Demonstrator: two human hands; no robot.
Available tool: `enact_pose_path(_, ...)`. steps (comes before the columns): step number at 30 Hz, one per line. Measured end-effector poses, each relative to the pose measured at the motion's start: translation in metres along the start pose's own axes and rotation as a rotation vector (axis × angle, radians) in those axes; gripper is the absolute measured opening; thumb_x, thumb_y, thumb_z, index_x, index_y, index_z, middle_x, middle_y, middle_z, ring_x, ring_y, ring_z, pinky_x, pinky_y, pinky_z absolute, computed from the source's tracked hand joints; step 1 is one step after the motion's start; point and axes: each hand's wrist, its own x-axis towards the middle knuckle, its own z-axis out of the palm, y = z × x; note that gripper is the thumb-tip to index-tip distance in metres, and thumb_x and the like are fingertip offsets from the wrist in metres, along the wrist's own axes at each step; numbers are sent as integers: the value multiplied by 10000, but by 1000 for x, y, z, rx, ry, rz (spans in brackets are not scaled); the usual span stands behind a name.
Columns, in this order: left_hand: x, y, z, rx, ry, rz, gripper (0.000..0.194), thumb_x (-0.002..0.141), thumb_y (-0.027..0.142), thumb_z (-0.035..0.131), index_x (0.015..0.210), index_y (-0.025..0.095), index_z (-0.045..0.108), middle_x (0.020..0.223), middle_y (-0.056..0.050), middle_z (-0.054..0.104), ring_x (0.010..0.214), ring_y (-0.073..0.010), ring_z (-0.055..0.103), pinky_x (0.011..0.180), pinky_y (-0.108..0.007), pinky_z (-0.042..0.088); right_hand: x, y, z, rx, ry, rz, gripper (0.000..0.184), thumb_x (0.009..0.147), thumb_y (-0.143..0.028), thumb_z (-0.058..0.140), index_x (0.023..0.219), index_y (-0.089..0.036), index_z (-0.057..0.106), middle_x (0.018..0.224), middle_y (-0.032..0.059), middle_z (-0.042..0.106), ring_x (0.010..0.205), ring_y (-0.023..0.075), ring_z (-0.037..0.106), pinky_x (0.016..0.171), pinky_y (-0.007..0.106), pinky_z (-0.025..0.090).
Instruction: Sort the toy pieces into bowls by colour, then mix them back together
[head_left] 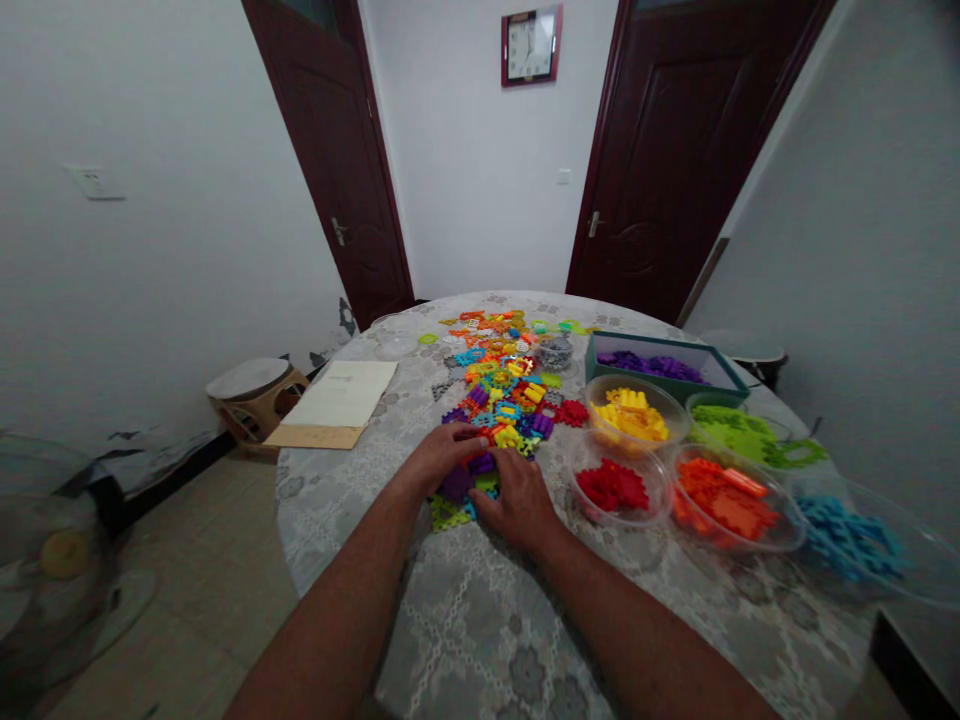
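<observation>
A long heap of mixed plastic interlocking building pieces [504,385] in many colours runs down the middle of the table. Both of my hands are at its near end. My left hand [444,455] reaches over from the left, fingers stretched across the pieces, with a purple piece [456,485] just below it. My right hand [519,498] rests on the right side, thumb and fingers apart. Another purple piece [481,463] lies between the two hands. Some fingertips are hidden among the pieces. Lime green pieces [448,514] lie nearest to me.
On the right stand clear bowls of yellow [631,415], red [613,487], orange [726,500], green [731,432] and blue pieces [851,535]. Behind them is a box [724,372] of purple pieces. A small bowl of grey pieces [555,352] stands farther back. An open notebook [337,400] lies left.
</observation>
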Motion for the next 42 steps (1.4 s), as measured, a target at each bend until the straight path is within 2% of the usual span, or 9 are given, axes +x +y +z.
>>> enact_pose_path(4, -5, 3, -1, 42, -57, 25, 480, 760, 512, 790, 1095, 168, 818, 1092, -85, 810, 1045, -308, 711, 915, -369, 531, -1, 2, 2, 6, 7, 5, 507, 880, -329, 688, 1348, -164, 587, 1275, 146, 677, 1233, 303, 606, 1034, 439, 453)
enact_pose_path(6, -8, 4, 0, 90, -77, 37, 516, 747, 502, 814, 1148, 176, 807, 1109, -80, 810, 1034, -306, 717, 903, -362, 535, -2, 5, 5, 0, 19, 8, 537, 885, -308, 666, 1385, -138, 571, 1321, 171, 665, 1265, 311, 597, 1059, 454, 449)
enact_pose_path(10, -10, 0, 7, 185, -21, 72, 620, 683, 404, 868, 1256, 191, 767, 1178, -91, 800, 1059, -312, 721, 964, -379, 527, -3, 10, 11, -3, 37, 15, 648, 888, -294, 663, 1490, -110, 509, 1433, 205, 625, 1364, 323, 557, 1128, 482, 424)
enact_pose_path(18, -7, -6, 12, 32, 64, 84, 438, 727, 354, 808, 1131, 186, 801, 1055, -85, 800, 948, -285, 705, 932, -400, 540, 1, 7, 6, 88, 55, 47, 662, 893, -280, 707, 1515, -167, 511, 1445, 169, 648, 1349, 304, 601, 1138, 478, 454)
enact_pose_path(23, -6, -10, 11, -206, 122, 38, 387, 672, 321, 861, 1032, 189, 811, 971, -63, 789, 877, -239, 690, 831, -337, 546, 3, 3, 0, 214, 129, 55, 608, 892, -280, 718, 1474, -195, 562, 1381, 139, 674, 1257, 278, 647, 1092, 455, 508)
enact_pose_path(28, -5, -13, 15, -535, 201, -44, 385, 689, 312, 853, 1032, 175, 746, 909, -55, 768, 737, -185, 688, 676, -290, 561, 6, -1, -7, 319, 203, 114, 445, 923, -305, 685, 1347, -174, 651, 1232, 128, 700, 1065, 252, 684, 959, 403, 566)
enact_pose_path(35, 8, 7, 14, -924, 239, -88, 290, 711, 226, 815, 936, 176, 638, 767, 9, 697, 611, -139, 663, 598, -265, 591, 9, -2, -10, 375, 274, 165, 288, 986, -276, 571, 1224, -190, 709, 1165, 105, 753, 1060, 241, 705, 978, 392, 546)
enact_pose_path(39, 14, 20, 24, -1037, 204, -105, 238, 748, 204, 787, 905, 171, 612, 746, -4, 693, 588, -149, 667, 560, -263, 576, 9, -7, -16, 398, 348, 194, 334, 1010, -283, 547, 1303, -189, 679, 1211, 108, 752, 1110, 237, 708, 1023, 404, 544)
enact_pose_path(42, 11, 24, 33, -1076, 177, -107, 225, 752, 203, 783, 891, 171, 610, 734, 1, 693, 573, -144, 659, 531, -247, 556, 8, -15, -25, 363, 396, 110, 401, 1032, -269, 539, 1424, -218, 607, 1288, 105, 717, 1164, 217, 689, 1050, 395, 550)
